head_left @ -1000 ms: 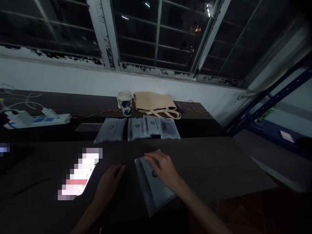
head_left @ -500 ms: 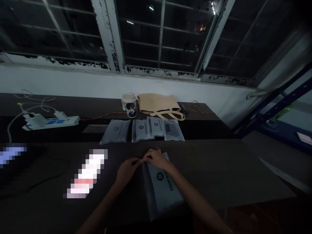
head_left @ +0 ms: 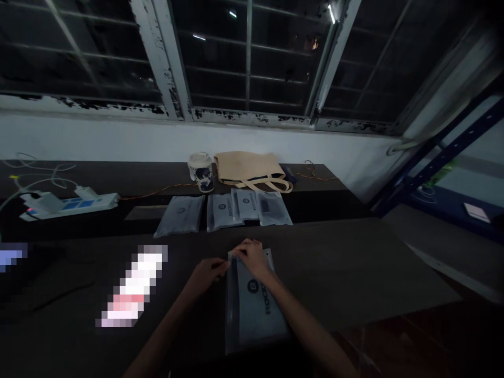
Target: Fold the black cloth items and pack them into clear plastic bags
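A grey plastic pouch [head_left: 254,310] with a round logo and dark lettering lies flat on the dark table [head_left: 346,273] in front of me. My right hand [head_left: 251,257] rests on the pouch's far end, fingers curled and pinching its top edge. My left hand [head_left: 207,274] is closed beside the pouch's far left corner, fingertips touching that corner. The light is dim, so the exact grip is hard to see.
Several more grey pouches [head_left: 222,211] lie in a row farther back. Behind them stand a printed cup [head_left: 201,171] and a tan tote bag [head_left: 248,169]. A white power strip [head_left: 69,203] with cables sits at the left. A blurred bright patch [head_left: 134,287] lies left of my hands.
My left hand moved right from the bare table to the pouch's corner. My right hand shifted from flat on the pouch to pinching its far end; the pouch turned straighter toward me.
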`<state>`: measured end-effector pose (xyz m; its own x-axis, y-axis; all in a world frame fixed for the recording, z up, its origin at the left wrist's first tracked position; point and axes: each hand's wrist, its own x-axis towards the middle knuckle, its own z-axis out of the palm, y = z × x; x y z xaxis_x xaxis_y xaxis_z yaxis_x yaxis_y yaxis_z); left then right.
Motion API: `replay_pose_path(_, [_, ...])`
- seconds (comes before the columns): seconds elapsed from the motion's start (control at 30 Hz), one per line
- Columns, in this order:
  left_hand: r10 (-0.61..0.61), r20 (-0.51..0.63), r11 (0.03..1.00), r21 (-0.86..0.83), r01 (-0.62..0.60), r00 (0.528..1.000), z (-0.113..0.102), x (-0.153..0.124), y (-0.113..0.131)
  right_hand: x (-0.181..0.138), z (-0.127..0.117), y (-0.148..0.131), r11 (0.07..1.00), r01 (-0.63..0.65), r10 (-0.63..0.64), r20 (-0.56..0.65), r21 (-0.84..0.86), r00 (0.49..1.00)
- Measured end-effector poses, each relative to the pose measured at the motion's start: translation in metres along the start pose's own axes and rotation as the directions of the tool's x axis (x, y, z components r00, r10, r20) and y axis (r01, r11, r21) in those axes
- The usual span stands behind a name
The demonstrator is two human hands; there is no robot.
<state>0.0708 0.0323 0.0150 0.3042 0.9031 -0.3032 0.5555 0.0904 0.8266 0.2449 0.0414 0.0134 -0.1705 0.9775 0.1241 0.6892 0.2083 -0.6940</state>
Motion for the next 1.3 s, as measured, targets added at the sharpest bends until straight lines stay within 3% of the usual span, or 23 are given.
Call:
replay_pose_path(0.27, [-0.042, 0.133, 0.998, 0.049, 0.036, 0.990, 0.027, -0.066, 0.001, 0.005, -0.009, -0.001, 0.998, -0.044, 0.039, -0.104, -0.042, 0.994])
replay_pose_path(0.47, [-0.156, 0.224, 0.986, -0.028, 0.167, 0.962, 0.039, -0.112, -0.004, 0.007, -0.009, -0.002, 0.998, -0.002, -0.004, -0.106, -0.063, 0.994])
replay_pose_path(0.6, [-0.163, 0.229, 0.982, -0.053, 0.179, 0.960, 0.040, -0.110, -0.001, -0.007, -0.016, -0.005, 0.996, 0.033, -0.043, -0.119, -0.081, 0.992])
replay_pose_path(0.73, [-0.150, 0.056, 0.988, -0.015, 0.151, 0.987, 0.042, -0.096, 0.001, -0.048, -0.020, -0.007, 0.966, 0.039, -0.085, -0.171, -0.256, 0.982])
replay_pose_path(0.9, [-0.092, -0.075, 0.994, 0.046, 0.096, 0.993, 0.047, -0.080, 0.002, -0.086, -0.009, -0.005, 0.903, 0.082, -0.133, -0.093, -0.421, 0.987])
replay_pose_path(1.3, [-0.103, -0.035, 0.993, 0.059, 0.105, 0.994, 0.045, -0.073, 0.003, -0.085, -0.004, -0.008, 0.927, 0.027, -0.044, -0.037, -0.374, 0.998])
